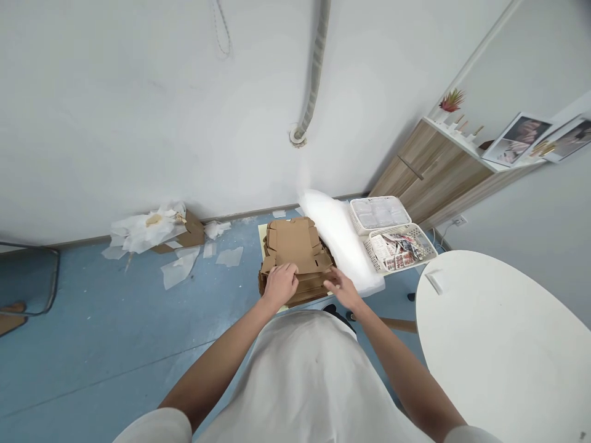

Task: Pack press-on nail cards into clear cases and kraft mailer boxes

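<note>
Brown die-cut cardboard (pixel 294 243) lies in a stack on a low surface in front of my body, its top sheet unfolded with notched flaps. My left hand (pixel 281 284) is closed on the near left edge of the top sheet, fingers curled over the cardboard. At the near right corner is my right hand (pixel 340 288), its fingers apart beside the sheet's edge. White foam wrap (pixel 344 243) lies directly right of the stack.
Two white baskets stand at the right, one with clear packs (pixel 381 212), one with printed packets (pixel 401 249). A round white table (pixel 508 344) is at the right, a wooden cabinet (pixel 429 166) behind. Left on the blue floor sits a cardboard box (pixel 191 232) with crumpled wrapping (pixel 148 229).
</note>
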Motion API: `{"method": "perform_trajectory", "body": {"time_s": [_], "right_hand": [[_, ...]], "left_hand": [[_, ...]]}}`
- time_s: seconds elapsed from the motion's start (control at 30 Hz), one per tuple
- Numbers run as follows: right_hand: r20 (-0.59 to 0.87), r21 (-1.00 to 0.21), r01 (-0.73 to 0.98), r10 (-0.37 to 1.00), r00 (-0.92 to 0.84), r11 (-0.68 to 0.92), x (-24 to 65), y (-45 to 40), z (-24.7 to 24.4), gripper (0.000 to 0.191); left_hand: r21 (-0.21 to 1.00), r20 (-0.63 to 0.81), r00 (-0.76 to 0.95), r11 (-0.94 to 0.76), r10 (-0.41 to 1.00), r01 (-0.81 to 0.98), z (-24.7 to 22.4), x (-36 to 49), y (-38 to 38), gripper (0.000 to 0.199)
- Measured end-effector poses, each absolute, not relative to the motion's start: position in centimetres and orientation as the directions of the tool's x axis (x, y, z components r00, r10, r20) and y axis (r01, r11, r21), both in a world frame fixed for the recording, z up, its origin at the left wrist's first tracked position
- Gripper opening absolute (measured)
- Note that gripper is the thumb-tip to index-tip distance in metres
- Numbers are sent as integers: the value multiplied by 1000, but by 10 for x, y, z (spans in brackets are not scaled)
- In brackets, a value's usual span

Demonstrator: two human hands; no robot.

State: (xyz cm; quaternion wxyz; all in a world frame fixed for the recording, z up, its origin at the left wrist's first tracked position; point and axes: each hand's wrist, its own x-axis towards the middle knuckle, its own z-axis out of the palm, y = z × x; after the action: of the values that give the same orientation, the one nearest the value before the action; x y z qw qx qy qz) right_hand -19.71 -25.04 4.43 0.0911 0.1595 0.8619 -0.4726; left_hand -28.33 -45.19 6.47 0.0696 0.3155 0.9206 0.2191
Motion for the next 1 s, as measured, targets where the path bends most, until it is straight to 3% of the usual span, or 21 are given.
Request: {"method": "perform_trajectory", "body": {"time_s": [0.07,0.17,0.33,0.5,0.63,0.77,0.9,1.0], "right_hand": [[-322,-821,421,297,-899,386,-202,-244,55,70],[-388,-821,470,285,-876,326,-208,-241,68,73],[-405,-675,519,326,-855,524,-202,-238,72,72],[-376,-599,577,441,-815,555,-179,-231,62,67],[-333,-692,546,463,-822,472,-159,-230,51,66],[-335,-787,534,511,-791,310,-142,-229,47,66],[-329,-827,526,588,-739,198,-126,-218,50,67],[-270,-858,479,630,-728,185,-108,-203,51,66]], "left_hand": [[474,47,-790,682,611,556,68,-277,-453,20],[521,78,-765,628,639,578,68,-262,-449,17],[597,63,-694,530,717,602,58,-235,-439,18],[705,2,-669,473,743,528,54,-223,-433,16],[638,-49,-813,645,580,421,55,-228,-437,52],[508,-223,-905,835,362,209,52,-239,-441,88],[494,-399,-842,859,363,137,49,-235,-433,102],[525,-451,-796,841,404,130,41,-215,-416,105]]}}
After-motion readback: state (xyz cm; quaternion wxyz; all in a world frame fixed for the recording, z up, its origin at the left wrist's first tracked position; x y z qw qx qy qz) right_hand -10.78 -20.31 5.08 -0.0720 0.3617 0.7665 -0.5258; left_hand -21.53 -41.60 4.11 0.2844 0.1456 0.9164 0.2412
